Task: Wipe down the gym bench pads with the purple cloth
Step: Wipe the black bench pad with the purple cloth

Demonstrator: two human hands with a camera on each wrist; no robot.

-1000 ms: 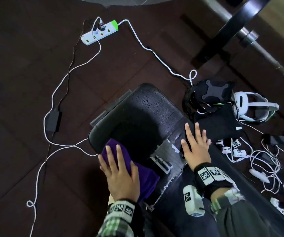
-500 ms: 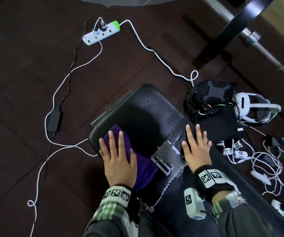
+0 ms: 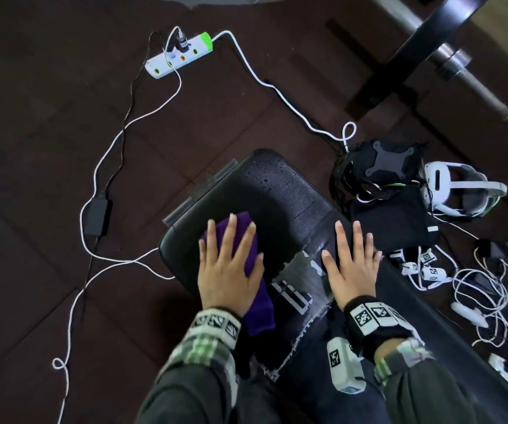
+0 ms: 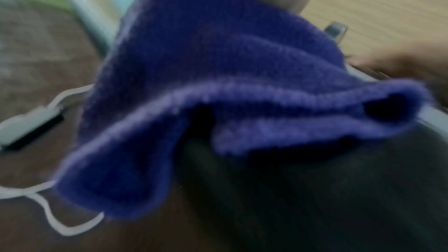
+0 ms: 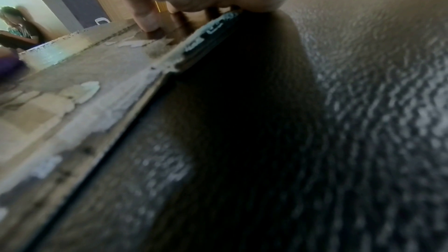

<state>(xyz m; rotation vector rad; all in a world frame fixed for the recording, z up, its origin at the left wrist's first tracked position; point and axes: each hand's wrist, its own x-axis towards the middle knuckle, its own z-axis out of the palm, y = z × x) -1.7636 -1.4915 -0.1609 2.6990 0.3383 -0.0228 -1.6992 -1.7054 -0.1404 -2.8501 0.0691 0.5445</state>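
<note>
A black gym bench seat pad (image 3: 277, 191) with water droplets fills the centre of the head view. My left hand (image 3: 229, 261) lies flat with straight fingers on the purple cloth (image 3: 249, 252), pressing it onto the pad's left part. The cloth (image 4: 218, 93) fills the left wrist view, its folded edge hanging off the pad. My right hand (image 3: 352, 264) rests flat with spread fingers on the longer black pad (image 3: 430, 332), by the worn, peeling strip (image 3: 301, 289) between the pads. The textured pad (image 5: 363, 102) fills the right wrist view.
On the dark floor lie a white power strip (image 3: 179, 55), white cables (image 3: 118, 136) and a black adapter (image 3: 95, 217) to the left. Right of the bench are a white headset (image 3: 460, 188), a black device (image 3: 381, 163) and tangled cables (image 3: 476, 280). A black metal bar (image 3: 430, 41) crosses the top right.
My left hand has slid the purple cloth forward and to the right, up onto the seat pad. The right hand has stayed flat in place.
</note>
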